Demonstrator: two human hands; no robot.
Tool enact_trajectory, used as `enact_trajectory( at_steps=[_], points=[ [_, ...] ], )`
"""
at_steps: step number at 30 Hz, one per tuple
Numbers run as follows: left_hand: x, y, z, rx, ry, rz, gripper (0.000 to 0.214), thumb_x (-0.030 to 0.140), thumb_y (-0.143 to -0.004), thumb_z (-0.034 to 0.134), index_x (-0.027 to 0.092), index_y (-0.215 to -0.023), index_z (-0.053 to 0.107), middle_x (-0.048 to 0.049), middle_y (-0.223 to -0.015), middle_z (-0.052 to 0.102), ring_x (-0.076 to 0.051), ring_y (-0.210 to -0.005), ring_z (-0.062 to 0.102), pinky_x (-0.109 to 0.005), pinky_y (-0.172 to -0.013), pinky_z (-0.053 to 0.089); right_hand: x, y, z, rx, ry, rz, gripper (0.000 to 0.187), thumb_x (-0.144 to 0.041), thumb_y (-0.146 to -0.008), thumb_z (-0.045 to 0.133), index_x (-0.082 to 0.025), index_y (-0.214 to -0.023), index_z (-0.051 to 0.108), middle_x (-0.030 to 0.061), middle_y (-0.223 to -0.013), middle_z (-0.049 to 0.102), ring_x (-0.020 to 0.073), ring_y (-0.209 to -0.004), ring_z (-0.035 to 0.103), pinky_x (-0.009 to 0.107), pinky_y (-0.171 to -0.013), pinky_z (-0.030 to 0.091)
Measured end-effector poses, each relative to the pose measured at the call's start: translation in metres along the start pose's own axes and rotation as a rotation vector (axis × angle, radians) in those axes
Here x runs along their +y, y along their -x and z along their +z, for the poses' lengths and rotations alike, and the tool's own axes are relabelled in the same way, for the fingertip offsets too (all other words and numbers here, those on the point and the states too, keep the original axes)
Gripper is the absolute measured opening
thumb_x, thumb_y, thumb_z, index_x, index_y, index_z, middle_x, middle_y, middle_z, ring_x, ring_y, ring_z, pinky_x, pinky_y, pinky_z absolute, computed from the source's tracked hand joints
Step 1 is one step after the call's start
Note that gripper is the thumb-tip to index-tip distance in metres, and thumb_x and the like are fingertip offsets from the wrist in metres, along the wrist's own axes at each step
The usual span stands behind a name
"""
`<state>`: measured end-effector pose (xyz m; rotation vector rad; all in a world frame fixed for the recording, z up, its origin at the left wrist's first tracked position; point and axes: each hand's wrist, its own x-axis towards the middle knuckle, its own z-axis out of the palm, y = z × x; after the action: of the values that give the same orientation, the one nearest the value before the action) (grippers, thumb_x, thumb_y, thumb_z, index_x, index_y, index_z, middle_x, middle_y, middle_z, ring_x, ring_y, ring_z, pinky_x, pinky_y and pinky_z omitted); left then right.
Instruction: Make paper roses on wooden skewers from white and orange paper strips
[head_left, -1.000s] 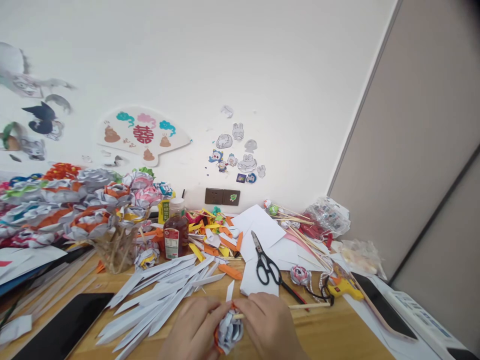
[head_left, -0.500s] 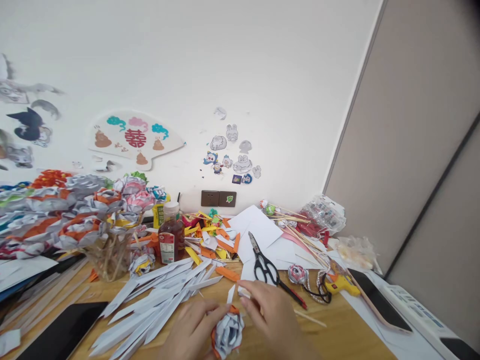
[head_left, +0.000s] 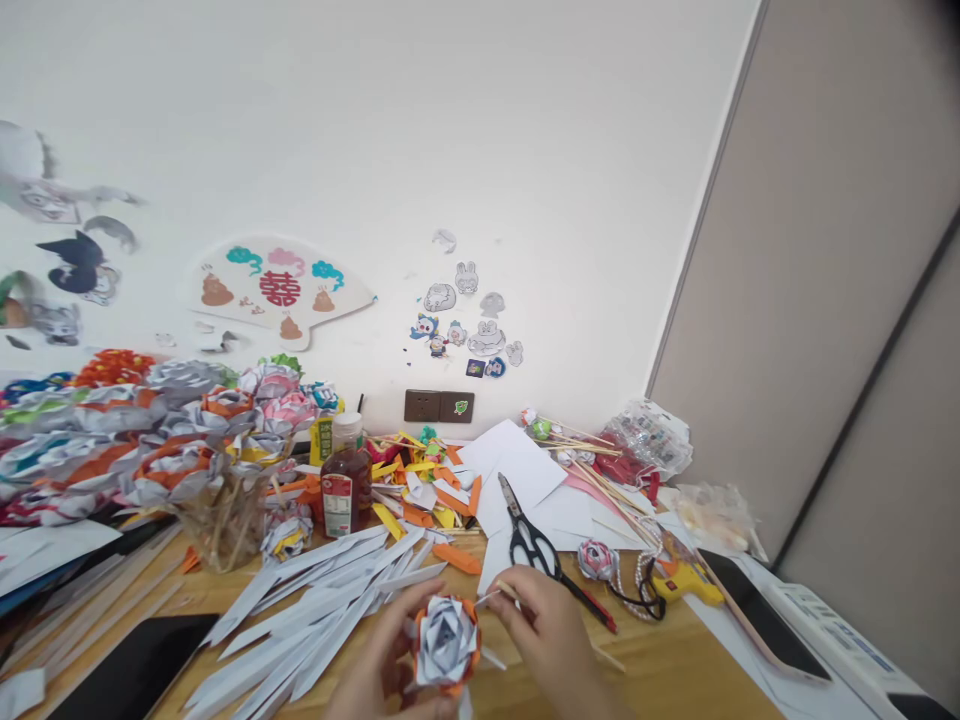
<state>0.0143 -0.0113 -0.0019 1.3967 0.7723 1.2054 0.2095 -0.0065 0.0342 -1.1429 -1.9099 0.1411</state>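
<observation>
My left hand (head_left: pixel 386 660) grips a paper flower (head_left: pixel 448 640) with white folded petals at its centre and orange ones round the edge. The flower's face is turned up toward me. Just right of it, my right hand (head_left: pixel 544 630) pinches a thin pale strip (head_left: pixel 489 597) between thumb and forefinger. That strip's near end points at the flower's orange edge; whether it touches is unclear. Loose white paper strips (head_left: pixel 322 610) lie fanned out on the wooden table to the left. Beyond my right hand rest black-handled scissors (head_left: pixel 534 545).
Many finished paper flowers (head_left: pixel 172 470) crowd the left, some in a clear container. A red-brown bottle (head_left: pixel 345 490) stands behind the strips. To the right lie a small pink-white flower (head_left: pixel 598 559), a yellow glue gun (head_left: pixel 688 582) and a phone (head_left: pixel 757 610). Another phone (head_left: pixel 135 665) lies front left.
The flower has turned in my left hand, so its centre now faces up. My right hand has shifted slightly, its fingers now pinching the thin strip. The camera view has tilted a little upward.
</observation>
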Motion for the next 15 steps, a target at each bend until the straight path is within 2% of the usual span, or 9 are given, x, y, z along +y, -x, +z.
enact_trajectory(
  at_steps=[3,7,11,13,15],
  points=[
    [0.001,-0.004,0.006,0.084,0.113,0.007,0.075,0.045,-0.055,0.083,0.026,-0.119,0.052,-0.0058,-0.101,0.07,-0.021,-0.079,0.066,-0.024,-0.061,0.053,-0.004,0.003,0.004,0.085,0.024,-0.073,0.041,-0.041,-0.098,0.037,-0.019,-0.073,0.06,0.0007,-0.063,0.061,0.0141,-0.057,0.058,0.021,-0.053,0.036],
    [0.002,-0.007,0.004,0.142,0.02,0.088,0.069,0.048,-0.057,0.081,0.025,-0.116,0.055,-0.0058,-0.102,0.071,-0.025,-0.089,0.068,-0.029,-0.072,0.056,-0.012,0.006,0.004,0.129,0.09,-0.199,0.041,-0.038,-0.099,0.033,-0.02,-0.075,0.061,0.0015,-0.062,0.061,0.0146,-0.056,0.059,0.022,-0.053,0.039],
    [0.004,-0.002,-0.006,0.136,-0.323,0.214,0.05,0.022,-0.068,0.074,0.027,-0.115,0.058,-0.0052,-0.115,0.069,-0.025,-0.102,0.067,-0.028,-0.075,0.058,-0.019,0.004,-0.003,0.178,0.087,-0.235,0.033,-0.031,-0.1,0.031,-0.018,-0.101,0.061,0.0039,-0.073,0.064,0.0168,-0.065,0.063,0.024,-0.058,0.045],
    [0.006,0.001,-0.007,0.121,-0.508,0.307,0.053,0.01,-0.067,0.069,0.029,-0.115,0.058,-0.0042,-0.115,0.07,-0.024,-0.103,0.067,-0.027,-0.076,0.059,-0.02,0.003,-0.005,0.181,0.126,-0.26,0.032,-0.026,-0.099,0.029,-0.018,-0.111,0.058,0.0048,-0.076,0.064,0.0176,-0.066,0.063,0.025,-0.058,0.046],
    [0.009,0.003,-0.006,0.105,-0.628,0.415,0.057,0.006,-0.065,0.069,0.029,-0.116,0.058,-0.0032,-0.112,0.072,-0.023,-0.101,0.069,-0.026,-0.081,0.058,-0.02,0.002,-0.007,0.169,0.176,-0.289,0.032,-0.023,-0.099,0.029,-0.017,-0.113,0.058,0.0051,-0.074,0.064,0.0178,-0.065,0.063,0.025,-0.057,0.046]
  ],
)
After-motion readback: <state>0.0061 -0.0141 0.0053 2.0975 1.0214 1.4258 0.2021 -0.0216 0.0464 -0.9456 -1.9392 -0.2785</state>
